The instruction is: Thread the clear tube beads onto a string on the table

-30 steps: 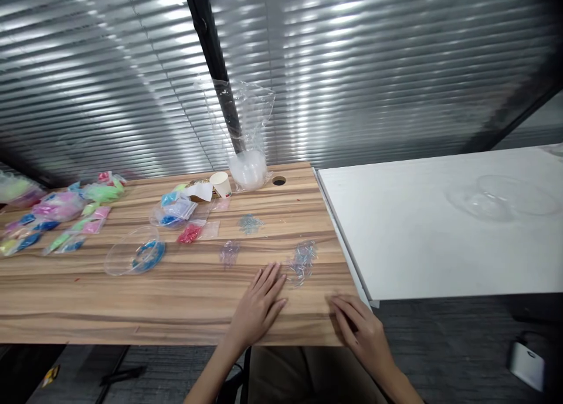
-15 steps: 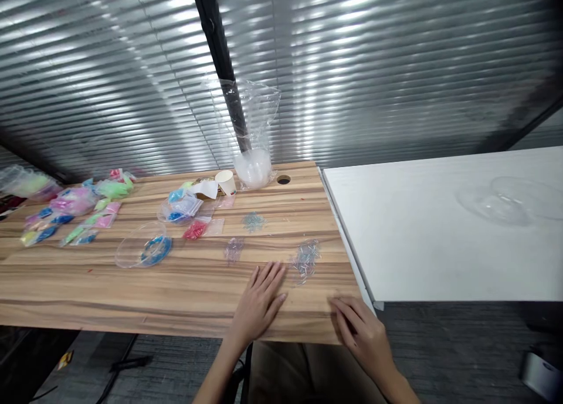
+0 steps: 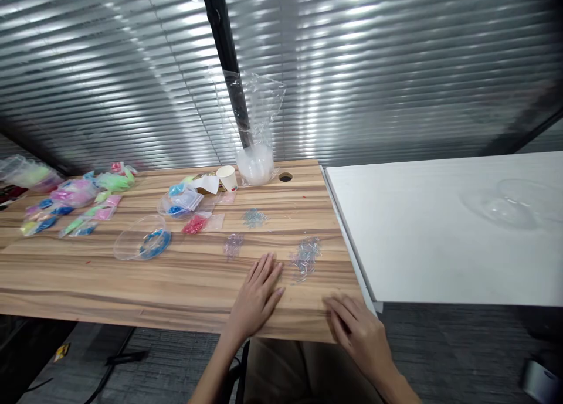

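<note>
My left hand [image 3: 255, 301] lies palm down on the wood-grain table, its fingers stretched out and holding nothing. Just beyond its fingertips, to the right, is a loose pile of small clear, bluish tube beads [image 3: 307, 255]. A smaller pile of purplish beads [image 3: 233, 245] lies up and to the left of that hand, and blue-grey beads [image 3: 254, 218] are scattered farther back. My right hand [image 3: 363, 333] rests near the table's front right corner. Its fingers reach left, loosely extended with blurred tips, and I see nothing in them.
Farther left are a clear round dish [image 3: 124, 254] with blue beads [image 3: 155, 244], a bag of red beads [image 3: 194, 224] and several colourful bags [image 3: 74, 194]. A paper cup [image 3: 227, 178] and a clear plastic bag [image 3: 255, 163] stand behind. A white table [image 3: 409, 234] adjoins on the right.
My right hand has shifted slightly left along the table. My left hand stays flat in nearly the same spot, and the view has tilted a little.
</note>
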Demonstrator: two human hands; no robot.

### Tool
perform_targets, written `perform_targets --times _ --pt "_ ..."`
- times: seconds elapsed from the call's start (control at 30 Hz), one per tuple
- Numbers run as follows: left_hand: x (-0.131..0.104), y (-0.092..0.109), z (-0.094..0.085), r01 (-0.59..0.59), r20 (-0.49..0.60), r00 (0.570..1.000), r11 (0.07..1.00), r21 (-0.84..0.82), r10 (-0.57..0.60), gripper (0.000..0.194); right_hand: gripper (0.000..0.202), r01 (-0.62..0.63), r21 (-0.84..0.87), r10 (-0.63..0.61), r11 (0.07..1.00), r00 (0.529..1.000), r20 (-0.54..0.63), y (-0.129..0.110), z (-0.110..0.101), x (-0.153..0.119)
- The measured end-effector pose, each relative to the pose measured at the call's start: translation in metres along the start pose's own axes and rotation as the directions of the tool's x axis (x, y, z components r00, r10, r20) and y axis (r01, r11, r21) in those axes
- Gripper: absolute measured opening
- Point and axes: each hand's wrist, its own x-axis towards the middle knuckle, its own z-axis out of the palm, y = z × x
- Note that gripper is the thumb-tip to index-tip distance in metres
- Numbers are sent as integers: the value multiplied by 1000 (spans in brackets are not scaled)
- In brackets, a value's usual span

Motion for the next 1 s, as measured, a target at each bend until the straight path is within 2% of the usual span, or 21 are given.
perform_targets --times 0.07,0.13,0.2,0.27,0.37,0.5,0.67,0.77,0.93,1.0 --pt "1 -1 0 -27 18 999 999 18 26 48 27 178 -31 -177 983 983 47 2 -4 -3" --pt "1 0 0 -46 21 999 998 32 45 46 32 341 -14 -337 940 935 111 5 -10 -4" --pt "0 2 0 -58 22 998 998 38 58 45 35 418 33 -417 908 891 179 8 -14 -4" --pt "-2 5 -2 -63 33 998 997 35 62 47 37 433 70 -438 899 873 216 10 -17 -2" --pt "-9 9 -5 -56 51 997 998 20 55 55 38 421 74 -427 904 877 221 9 -16 -1" --pt "-24 13 -9 -61 78 995 998 -14 62 62 35 302 35 -303 953 937 175 1 -11 -7" --pt "-35 21 -8 74 68 996 989 -128 -66 71 29 56 6 -56 998 998 35 -12 -3 -15" --pt "-26 24 -3 137 40 991 971 -198 -131 70 26 19 -17 -19 1000 999 -35 -15 -1 -12" --pt "-7 25 6 78 -27 996 981 -176 -84 72 31 72 107 -90 992 979 180 -14 -10 6" --pt "-4 25 8 54 -45 997 987 -154 -61 72 32 57 134 -84 989 974 210 -13 -12 11"
